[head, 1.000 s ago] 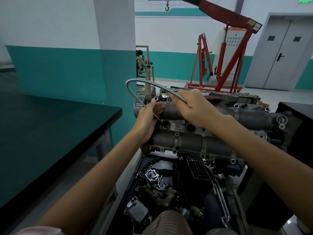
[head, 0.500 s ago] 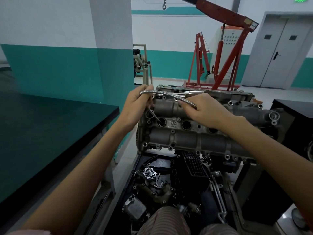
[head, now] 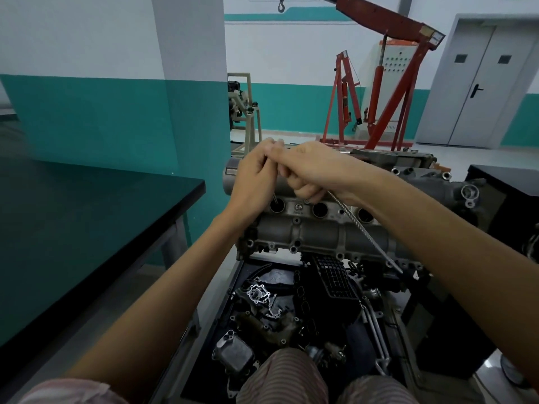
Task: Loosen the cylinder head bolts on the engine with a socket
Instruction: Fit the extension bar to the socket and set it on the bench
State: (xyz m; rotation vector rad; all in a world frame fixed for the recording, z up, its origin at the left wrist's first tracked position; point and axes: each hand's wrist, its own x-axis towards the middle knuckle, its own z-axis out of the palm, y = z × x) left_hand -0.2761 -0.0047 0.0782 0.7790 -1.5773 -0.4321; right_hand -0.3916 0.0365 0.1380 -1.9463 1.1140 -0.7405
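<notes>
White walls (head: 306, 48) with a teal lower band run across the top of the frame. A square pillar (head: 192, 91), painted the same way, stands left of centre. A dark, glossy tabletop (head: 75, 228) fills the left side on grey metal legs. At upper right a red engine hoist (head: 388, 91) stands on the pale glossy floor (head: 466, 154), its hook (head: 281, 7) hanging at the top edge. A grey double door (head: 481, 83) with a black handle closes the right corner. A beige frame stand (head: 248, 112) sits beside the pillar.
</notes>
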